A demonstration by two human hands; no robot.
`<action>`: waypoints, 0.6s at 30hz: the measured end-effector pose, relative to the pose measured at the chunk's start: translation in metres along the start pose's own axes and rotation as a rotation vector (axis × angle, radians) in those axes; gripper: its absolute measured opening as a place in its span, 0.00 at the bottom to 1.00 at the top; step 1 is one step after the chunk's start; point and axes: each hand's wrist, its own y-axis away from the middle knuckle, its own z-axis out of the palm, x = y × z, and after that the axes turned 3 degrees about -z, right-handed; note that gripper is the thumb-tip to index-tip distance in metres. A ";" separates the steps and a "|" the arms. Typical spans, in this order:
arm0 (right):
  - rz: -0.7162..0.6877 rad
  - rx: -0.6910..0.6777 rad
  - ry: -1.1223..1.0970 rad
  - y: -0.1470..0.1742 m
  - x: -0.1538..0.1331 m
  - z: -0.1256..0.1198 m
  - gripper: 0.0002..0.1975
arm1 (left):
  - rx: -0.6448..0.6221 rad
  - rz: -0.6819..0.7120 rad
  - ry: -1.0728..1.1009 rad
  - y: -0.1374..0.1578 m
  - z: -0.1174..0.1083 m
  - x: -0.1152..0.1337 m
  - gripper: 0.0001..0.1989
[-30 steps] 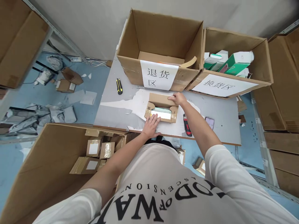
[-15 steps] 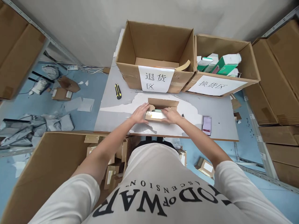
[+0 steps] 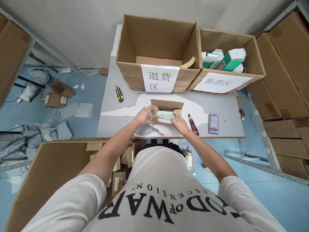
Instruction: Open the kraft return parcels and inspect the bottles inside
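Observation:
A small opened cardboard box [image 3: 166, 103] sits on the table in front of me, its back flap standing up and its side flaps folded partly inward. Inside lies a pale green package [image 3: 166, 114]. My left hand [image 3: 145, 115] grips the box at its left side, thumb near the front. At the front right corner my right hand [image 3: 180, 126] has its fingers curled over the front flap. A red and black utility knife [image 3: 193, 125] lies just right of that hand. Scraps of grey material [image 3: 155, 130] lie before the box.
Behind stand two large cartons with paper labels: the left carton [image 3: 134, 75] and the right carton [image 3: 251, 84], which holds green and white boxes [image 3: 233, 59]. A yellow-black cutter [image 3: 119, 93] and a phone [image 3: 213, 124] lie on the table. A big carton [image 3: 55, 170] stands at my lower left.
The front flap has swung outward and down, showing more of the pale green package. My right hand has moved down to the box's front, and the red knife is now uncovered.

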 end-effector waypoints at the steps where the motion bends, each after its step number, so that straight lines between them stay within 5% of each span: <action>1: -0.024 0.021 0.014 0.002 0.000 0.002 0.08 | -0.004 -0.002 -0.012 0.000 -0.001 0.001 0.56; 6: -0.059 -0.005 0.060 0.014 0.002 0.004 0.20 | -0.025 -0.006 -0.093 -0.002 -0.004 0.010 0.52; 18: 0.027 -0.019 -0.221 0.055 -0.027 0.047 0.27 | -0.105 0.045 -0.179 0.001 -0.022 0.012 0.49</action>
